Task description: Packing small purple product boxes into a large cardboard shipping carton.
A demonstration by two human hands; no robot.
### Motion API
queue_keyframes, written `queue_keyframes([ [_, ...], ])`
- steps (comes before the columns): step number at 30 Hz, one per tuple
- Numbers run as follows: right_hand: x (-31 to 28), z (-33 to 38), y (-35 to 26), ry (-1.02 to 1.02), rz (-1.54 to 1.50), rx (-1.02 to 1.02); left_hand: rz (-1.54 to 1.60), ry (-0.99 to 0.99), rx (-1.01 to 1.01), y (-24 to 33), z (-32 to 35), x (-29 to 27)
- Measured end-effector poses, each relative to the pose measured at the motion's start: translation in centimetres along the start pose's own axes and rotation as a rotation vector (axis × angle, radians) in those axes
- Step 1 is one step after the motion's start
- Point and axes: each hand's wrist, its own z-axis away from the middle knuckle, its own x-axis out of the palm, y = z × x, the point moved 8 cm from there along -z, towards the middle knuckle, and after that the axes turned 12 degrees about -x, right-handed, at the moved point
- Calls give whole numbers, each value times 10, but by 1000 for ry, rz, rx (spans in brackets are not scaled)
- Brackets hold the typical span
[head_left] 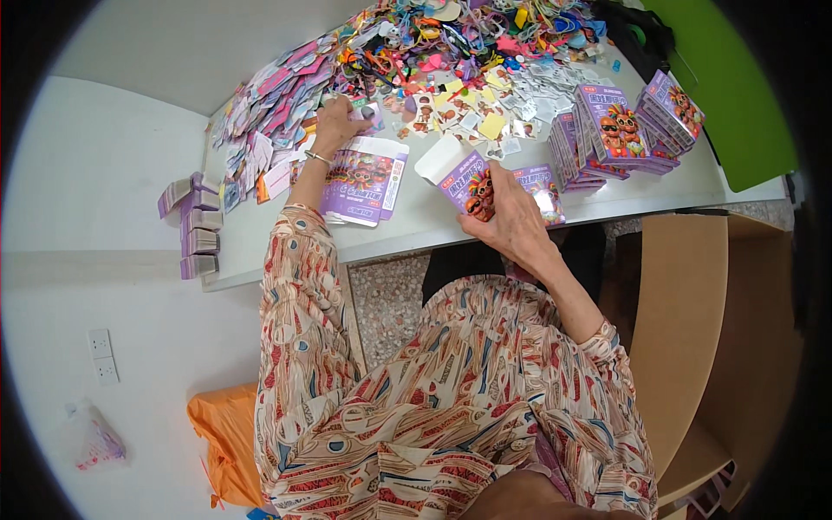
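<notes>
My right hand [510, 218] grips a small purple carton [468, 185] printed with cartoon figures, its white top flap [439, 158] folded out at the upper left. My left hand [336, 128] reaches to the edge of the card pile [290, 100], its thumb apart from its fingers. Beside that thumb lies a small picture card [371, 116]; whether the fingertips touch it, I cannot tell. Below my left wrist, flattened purple cartons [357, 180] lie fanned in a stack. Another purple carton [542, 192] lies partly behind my right hand.
Upright purple cartons [614, 126] stand grouped at the right. Small colourful trinkets [468, 39] heap along the back, with loose stickers and packets [485, 108] before them. Bundled purple cartons [201, 227] line the table's left edge. A cardboard box [680, 329] stands open at lower right.
</notes>
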Motion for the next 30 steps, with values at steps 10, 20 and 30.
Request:
queue_keyframes([
  [10, 5, -10, 1, -51, 53, -6, 850, 150, -259, -31, 12, -80],
  [20, 9, -9, 4, -77, 155, -39, 619, -212, 139, 146, 92, -113],
  [30, 17, -5, -7, -83, 213, -119, 386, -452, 348, 188, 99, -81],
])
